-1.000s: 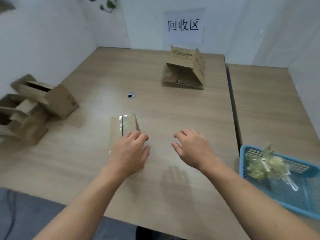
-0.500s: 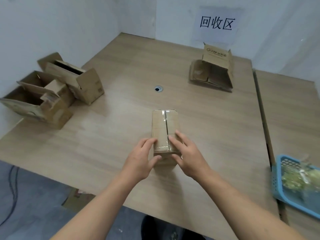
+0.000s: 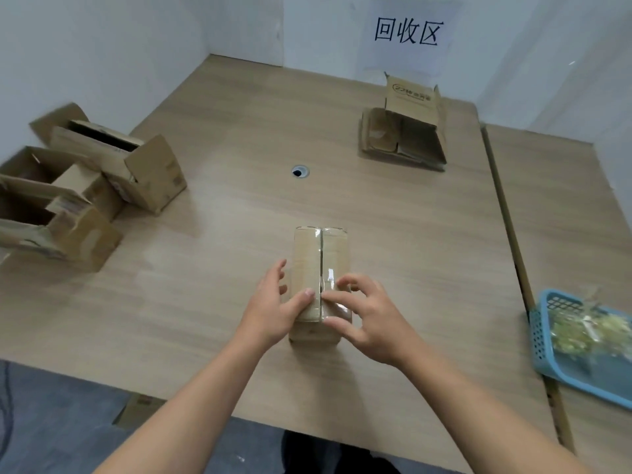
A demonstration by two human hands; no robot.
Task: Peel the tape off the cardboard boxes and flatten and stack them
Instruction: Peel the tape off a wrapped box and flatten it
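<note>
- Left hand (image 3: 273,311) grips the box (image 3: 307,254) just right of it, thumb on top.
- Right hand (image 3: 371,319) clasps the same box, curled fingertips on its tape (image 3: 330,278).

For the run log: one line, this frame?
left hand grips taped box | right hand picks at tape | tape on seam | flattened stack at back

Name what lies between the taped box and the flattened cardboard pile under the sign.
Head view: only bare tabletop separates taped box from flattened cardboard pile; grommet hole sits aside.
</note>
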